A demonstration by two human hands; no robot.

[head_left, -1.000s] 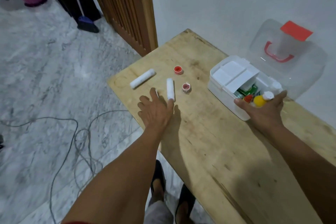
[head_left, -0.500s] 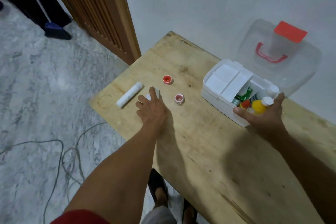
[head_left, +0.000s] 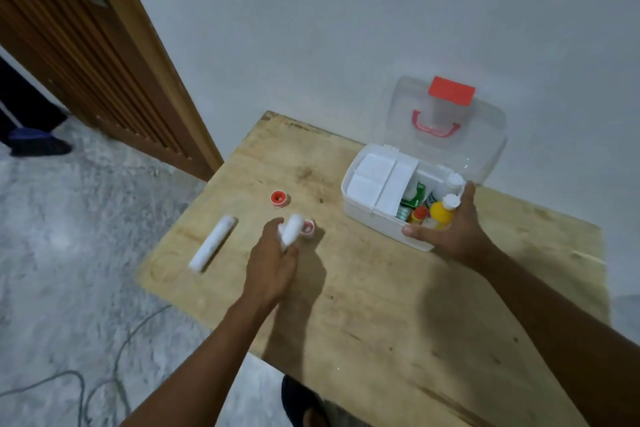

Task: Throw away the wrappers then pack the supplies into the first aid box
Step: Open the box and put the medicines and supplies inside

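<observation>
White gauze dominates the left half of the frame: one bandage roll (head_left: 213, 243) lies loose on the wooden table (head_left: 381, 305) at centre left, its long axis running from lower left to upper right, while a second roll (head_left: 291, 230) stands tilted just right of it, pinched at its lower end in the person's left hand (head_left: 272, 270). That hand's fingers are curled around the roll, which rises clear of the board and points up and slightly right. Behind it, partly hidden, sits a small red-and-white tape spool (head_left: 307, 228); another red spool (head_left: 278, 198) rests a little above, apart from both.

Further right, the white first aid box (head_left: 367, 204) stands open at centre right, its clear lid (head_left: 446, 128) leaning back against the wall, bottles and packets already inside. The right hand (head_left: 450, 229) grasps the box's near corner, thumb along the front wall, fingers reaching over the rim beside a yellow bottle (head_left: 440, 215).

The box lies to the right of the lifted roll, with bare table between them; the left hand, already holding the roll, looks best placed to carry it across. No wrappers are visible.
</observation>
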